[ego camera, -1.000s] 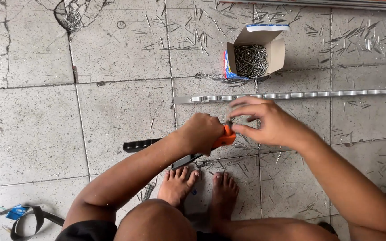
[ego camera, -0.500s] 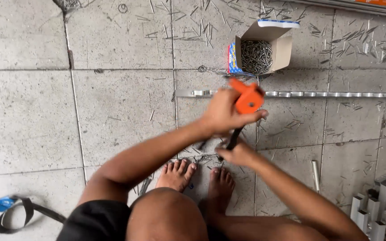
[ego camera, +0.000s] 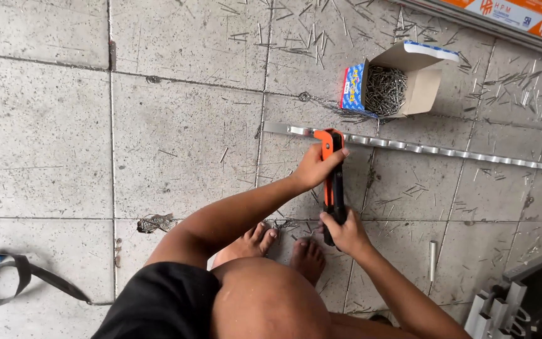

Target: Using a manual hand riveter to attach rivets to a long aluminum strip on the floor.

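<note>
Riveter (ego camera: 332, 182) lowered onto metal strip (ego camera: 446, 151); left hand (ego camera: 316, 166), right hand (ego camera: 344, 231) fingers clasp it.

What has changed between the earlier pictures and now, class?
The orange-and-black rivet tool has come down onto the metal strip. The left hand now grips its head and the right hand its handle ends. The open box of rivets stayed beyond the strip.

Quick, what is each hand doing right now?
Left hand: closed around the orange head of the rivet tool, over the metal strip.
Right hand: closed on the tool's black handles.
</note>
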